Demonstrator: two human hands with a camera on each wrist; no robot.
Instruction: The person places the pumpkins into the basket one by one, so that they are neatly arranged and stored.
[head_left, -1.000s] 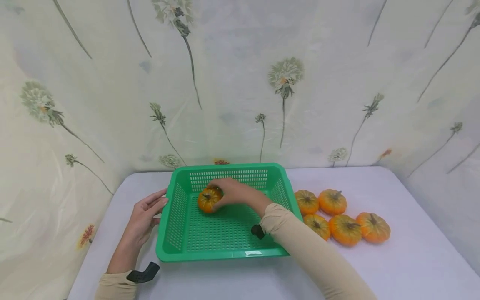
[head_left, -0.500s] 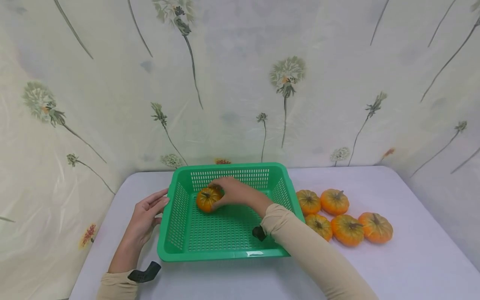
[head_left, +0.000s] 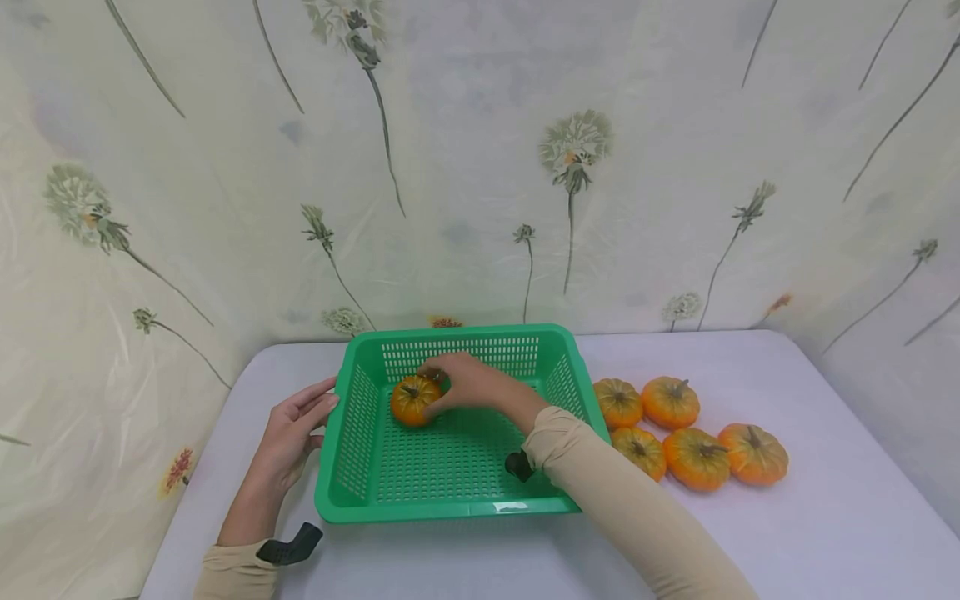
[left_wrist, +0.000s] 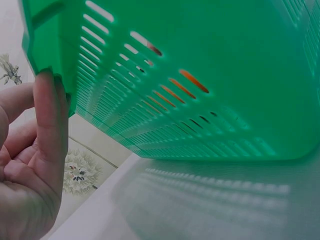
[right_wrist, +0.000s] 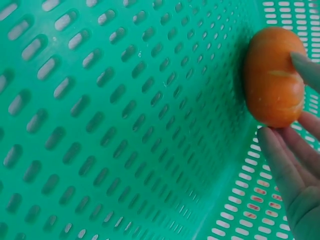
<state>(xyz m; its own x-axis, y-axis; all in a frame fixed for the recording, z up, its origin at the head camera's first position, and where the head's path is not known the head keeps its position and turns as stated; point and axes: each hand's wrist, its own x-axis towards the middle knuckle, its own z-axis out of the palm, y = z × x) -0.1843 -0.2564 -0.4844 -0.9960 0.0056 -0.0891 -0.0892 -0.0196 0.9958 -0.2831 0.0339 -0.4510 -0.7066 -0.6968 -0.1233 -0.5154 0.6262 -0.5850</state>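
Observation:
A green plastic basket (head_left: 393,510) with slotted walls stands on the table. Inside it, near the far left corner, a small orange pumpkin (head_left: 411,403) sits on the bottom with its stem up. My right hand (head_left: 468,385) reaches over the basket's right side and holds this pumpkin, thumb on the near side and fingers on the far side. In the right wrist view, the pumpkin (right_wrist: 274,80) touches the basket floor, with fingertips around it. At the basket's left rim my left hand (head_left: 288,433) grips the edge with its fingertips; the left wrist view shows the fingers (left_wrist: 49,115) at the rim.
Several more pumpkins (head_left: 696,460) lie grouped on the white table (head_left: 840,533), right of the basket and partly behind the right sleeve (head_left: 622,500). A floral-print curtain (head_left: 465,167) hangs behind the table's back edge.
The pumpkin in the basket has shifted very slightly left with my right hand's fingers still on it. My left hand stays at the rim. The view has drifted a little.

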